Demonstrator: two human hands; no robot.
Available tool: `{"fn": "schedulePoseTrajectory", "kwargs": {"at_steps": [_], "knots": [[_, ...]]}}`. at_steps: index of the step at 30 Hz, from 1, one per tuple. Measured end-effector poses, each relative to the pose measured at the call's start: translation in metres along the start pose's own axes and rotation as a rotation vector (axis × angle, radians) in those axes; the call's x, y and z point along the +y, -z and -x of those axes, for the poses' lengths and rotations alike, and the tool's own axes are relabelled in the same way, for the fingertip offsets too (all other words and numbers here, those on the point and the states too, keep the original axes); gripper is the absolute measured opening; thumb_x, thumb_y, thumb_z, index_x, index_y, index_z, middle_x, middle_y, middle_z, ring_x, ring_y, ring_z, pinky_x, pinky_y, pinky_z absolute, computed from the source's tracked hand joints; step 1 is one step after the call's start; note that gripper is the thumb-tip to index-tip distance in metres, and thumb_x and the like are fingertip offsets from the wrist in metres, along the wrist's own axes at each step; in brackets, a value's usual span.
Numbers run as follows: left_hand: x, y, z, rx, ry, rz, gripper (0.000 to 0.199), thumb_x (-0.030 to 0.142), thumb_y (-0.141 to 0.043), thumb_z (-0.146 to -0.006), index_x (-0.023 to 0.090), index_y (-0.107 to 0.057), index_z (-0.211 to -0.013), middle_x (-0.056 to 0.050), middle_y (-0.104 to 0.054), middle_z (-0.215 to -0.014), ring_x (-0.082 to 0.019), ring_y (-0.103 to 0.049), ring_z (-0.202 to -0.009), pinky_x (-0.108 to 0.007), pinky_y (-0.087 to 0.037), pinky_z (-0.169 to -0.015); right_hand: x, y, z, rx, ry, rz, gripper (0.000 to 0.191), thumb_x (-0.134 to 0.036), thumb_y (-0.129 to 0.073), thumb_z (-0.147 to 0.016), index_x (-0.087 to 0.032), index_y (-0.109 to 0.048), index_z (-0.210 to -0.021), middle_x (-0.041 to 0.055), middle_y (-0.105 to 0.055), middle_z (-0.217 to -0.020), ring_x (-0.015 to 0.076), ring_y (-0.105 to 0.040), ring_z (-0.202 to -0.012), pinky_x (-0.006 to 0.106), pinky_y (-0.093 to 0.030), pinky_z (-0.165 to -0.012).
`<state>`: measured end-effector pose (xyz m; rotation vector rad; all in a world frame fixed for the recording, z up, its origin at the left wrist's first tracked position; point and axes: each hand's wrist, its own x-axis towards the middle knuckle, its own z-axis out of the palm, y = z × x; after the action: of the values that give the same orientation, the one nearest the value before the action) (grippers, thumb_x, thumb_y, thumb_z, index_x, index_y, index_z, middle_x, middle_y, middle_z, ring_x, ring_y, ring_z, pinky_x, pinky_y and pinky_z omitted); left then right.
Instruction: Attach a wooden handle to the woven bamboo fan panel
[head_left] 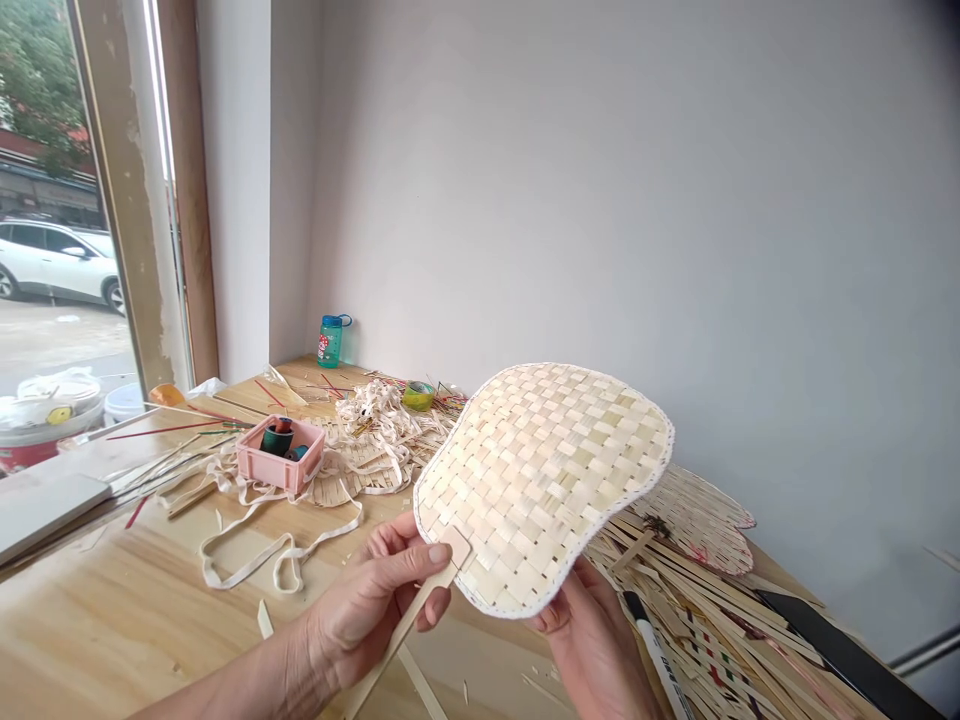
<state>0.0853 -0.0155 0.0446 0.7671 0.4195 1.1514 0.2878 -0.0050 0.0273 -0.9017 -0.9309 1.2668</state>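
Inside my curled left hand (pixel 360 620), thumb pressing a flat bamboo handle (pixel 386 665) against my fingers; woven pale bamboo fan (pixel 540 490) raised above the pine workbench (pixel 112 630).
My right hand (pixel 592 650) sits at the fan's lower edge, fingers mostly hidden behind it, grip unclear. Just beside: white black-capped marker (pixel 656 650) on loose bamboo strips (pixel 720 610); pink plastic box (pixel 280 455) farther left.

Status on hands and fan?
Left hand pinching woven bamboo fan at handle. Right hand holding fan's lower edge. Marker just below right hand.
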Motion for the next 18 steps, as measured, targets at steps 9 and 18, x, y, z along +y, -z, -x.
{"fn": "schedulePoseTrajectory", "kwargs": {"at_steps": [9,18], "knots": [[0.002,0.006,-0.003,0.101,0.074,0.046,0.041,0.051,-0.084,-0.075,0.016,-0.061,-0.075,0.01,-0.043,-0.045,-0.002,-0.023,-0.037,-0.02,-0.016,-0.042,-0.013,-0.011,0.011,-0.043,0.077,0.193,0.044,-0.06,-0.081,-0.081,-0.02,-0.065,-0.086,-0.0081,-0.039,-0.054,0.0094,-0.033,-0.051,0.023,-0.033,-0.05],[-0.001,0.019,-0.001,-0.134,0.189,0.141,0.031,0.026,-0.075,-0.081,0.012,-0.071,-0.109,0.013,-0.03,-0.046,-0.004,-0.006,-0.039,-0.022,-0.01,-0.044,-0.007,0.0,0.021,-0.07,0.244,0.363,0.037,-0.057,-0.071,-0.091,-0.02,-0.069,-0.09,-0.0041,-0.048,-0.053,0.0107,-0.045,-0.046,0.023,-0.037,-0.047]]}}
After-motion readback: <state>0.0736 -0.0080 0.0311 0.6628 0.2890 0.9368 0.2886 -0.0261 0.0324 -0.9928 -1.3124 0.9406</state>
